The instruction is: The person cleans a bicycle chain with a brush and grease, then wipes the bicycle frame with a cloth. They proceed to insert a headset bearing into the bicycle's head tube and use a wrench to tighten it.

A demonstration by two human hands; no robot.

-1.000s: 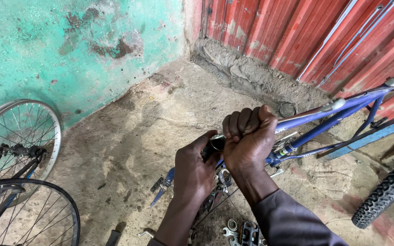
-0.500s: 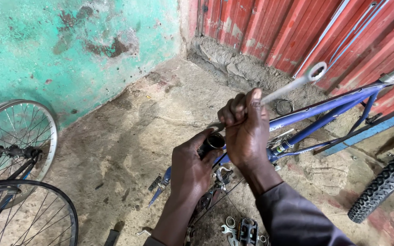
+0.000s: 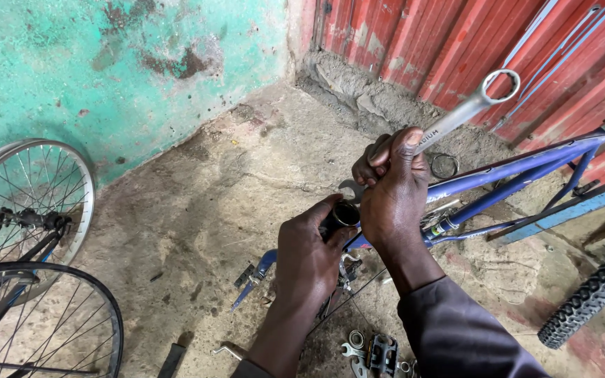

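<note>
Your right hand (image 3: 393, 189) has its fingers wrapped tight around a long silver spanner (image 3: 456, 119), whose ring end rises up and right past your knuckles toward the red corrugated wall (image 3: 456, 42). Your left hand (image 3: 309, 255) curls closed around the dark round shell (image 3: 344, 213) of the blue bicycle frame (image 3: 512, 175), just below those fingers. Bare concrete floor (image 3: 211, 203) opens left of your fingers; small tools (image 3: 372, 350) lie below your wrists, spoked wheels (image 3: 29, 203) far left.

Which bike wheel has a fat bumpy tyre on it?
The wheel at the right edge, just past the blue bike frame. Its black tyre is thick and knobbly. The two wheels on the left look thin, with no such knobs.
</note>
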